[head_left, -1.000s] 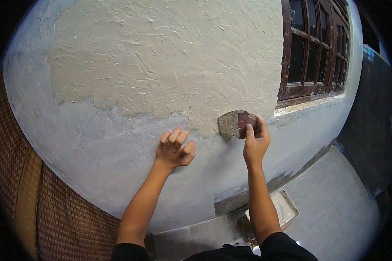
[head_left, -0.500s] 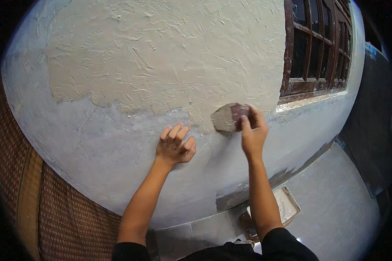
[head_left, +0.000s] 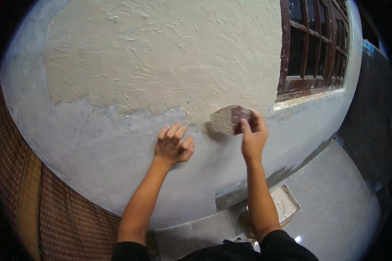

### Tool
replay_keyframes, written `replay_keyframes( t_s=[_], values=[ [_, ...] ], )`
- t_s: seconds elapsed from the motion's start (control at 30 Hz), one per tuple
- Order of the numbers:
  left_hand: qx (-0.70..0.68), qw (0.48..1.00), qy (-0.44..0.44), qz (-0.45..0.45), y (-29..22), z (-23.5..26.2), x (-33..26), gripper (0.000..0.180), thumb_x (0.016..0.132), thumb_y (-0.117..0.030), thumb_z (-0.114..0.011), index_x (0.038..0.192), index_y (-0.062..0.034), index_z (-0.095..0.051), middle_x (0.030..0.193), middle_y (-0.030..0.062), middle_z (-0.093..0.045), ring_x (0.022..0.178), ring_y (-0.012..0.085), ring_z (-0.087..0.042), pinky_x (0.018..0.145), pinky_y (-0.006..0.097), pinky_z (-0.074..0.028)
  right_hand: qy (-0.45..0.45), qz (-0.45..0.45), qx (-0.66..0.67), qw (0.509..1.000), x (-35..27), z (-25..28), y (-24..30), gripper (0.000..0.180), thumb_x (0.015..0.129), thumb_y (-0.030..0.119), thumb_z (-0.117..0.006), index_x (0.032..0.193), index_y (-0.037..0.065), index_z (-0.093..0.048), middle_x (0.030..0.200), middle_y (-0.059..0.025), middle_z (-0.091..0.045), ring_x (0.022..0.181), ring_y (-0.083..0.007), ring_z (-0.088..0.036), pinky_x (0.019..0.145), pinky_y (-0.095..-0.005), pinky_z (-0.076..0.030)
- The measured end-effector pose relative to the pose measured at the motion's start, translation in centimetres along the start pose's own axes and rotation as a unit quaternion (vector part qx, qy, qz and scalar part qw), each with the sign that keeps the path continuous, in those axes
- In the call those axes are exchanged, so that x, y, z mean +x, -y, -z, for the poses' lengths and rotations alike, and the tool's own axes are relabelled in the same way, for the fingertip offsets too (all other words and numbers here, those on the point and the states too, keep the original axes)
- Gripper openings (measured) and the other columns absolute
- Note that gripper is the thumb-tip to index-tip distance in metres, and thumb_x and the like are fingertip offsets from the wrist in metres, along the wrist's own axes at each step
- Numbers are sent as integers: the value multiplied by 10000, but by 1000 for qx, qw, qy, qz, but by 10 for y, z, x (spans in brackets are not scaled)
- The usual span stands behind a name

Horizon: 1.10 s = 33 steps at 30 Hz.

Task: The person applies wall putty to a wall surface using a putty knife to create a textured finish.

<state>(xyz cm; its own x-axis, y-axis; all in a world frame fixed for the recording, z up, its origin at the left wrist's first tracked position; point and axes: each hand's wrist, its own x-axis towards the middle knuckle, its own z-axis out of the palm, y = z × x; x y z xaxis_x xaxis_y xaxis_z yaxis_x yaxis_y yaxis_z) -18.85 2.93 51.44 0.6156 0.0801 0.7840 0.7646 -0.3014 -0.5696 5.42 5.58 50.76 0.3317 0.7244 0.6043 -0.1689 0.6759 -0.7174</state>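
My right hand (head_left: 253, 130) grips a dark-red and grey flat scraper (head_left: 241, 118) between thumb and fingers. Beige putty (head_left: 222, 121) coats the scraper's broad left part, which is slightly blurred by motion. The tool is at the wall, along the lower border of a thick, ridged beige coat (head_left: 161, 56). Against the bare grey wall (head_left: 117, 143) below that border rests my left hand (head_left: 174, 145), its fingers bent and apart. I see nothing in it; its palm is hidden.
A brown wooden window (head_left: 313, 43) is set in the wall at upper right. On the tiled floor (head_left: 209, 228), behind my right forearm, stands an open container of pale putty (head_left: 286, 203). Brown woven matting (head_left: 61, 204) is at lower left; a dark panel (head_left: 366, 122) stands far right.
The scraper has turned in my right hand's grip, so more of its putty-covered face shows. My left hand stays against the wall. The whole view has shifted slightly.
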Motion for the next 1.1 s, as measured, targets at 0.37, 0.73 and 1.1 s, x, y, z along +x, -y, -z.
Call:
replay_keyframes(
  t_s=[0.37, 0.73, 1.1],
  values=[
    [10, 1000, -15, 1, 2, -2, -1, 339, 763, -308, -605, 1021, -199, -414, 1133, 39, -505, 1132, 230, -461, 942, 405, -289, -108, -161, 310, 931, -45, 21, -10, 320, 802, -105, -549, 1085, 30, -483, 1015, -77, -572, 900, -154, -584, 820, -266, -482],
    [-9, 999, -51, 2, 3, -3, -9, 291, 800, -313, -566, 1030, -193, -435, 1132, 62, -501, 1129, 265, -467, 929, 421, -310, -37, -297, 487, 820, -77, -25, -3, 393, 897, -71, -492, 1265, 18, -385, 1181, -150, -542, 1083, -243, -570, 1004, -409, -455],
    [-5, 995, -94, 24, 3, -3, -6, 234, 851, -348, -509, 1016, -196, -440, 1102, 44, -502, 1098, 257, -483, 914, 407, -313, -107, -336, 352, 867, -93, -39, -16, 344, 931, 43, -552, 1243, 55, -408, 1098, -62, -577, 1002, -159, -583, 800, -314, -508]
  ],
)
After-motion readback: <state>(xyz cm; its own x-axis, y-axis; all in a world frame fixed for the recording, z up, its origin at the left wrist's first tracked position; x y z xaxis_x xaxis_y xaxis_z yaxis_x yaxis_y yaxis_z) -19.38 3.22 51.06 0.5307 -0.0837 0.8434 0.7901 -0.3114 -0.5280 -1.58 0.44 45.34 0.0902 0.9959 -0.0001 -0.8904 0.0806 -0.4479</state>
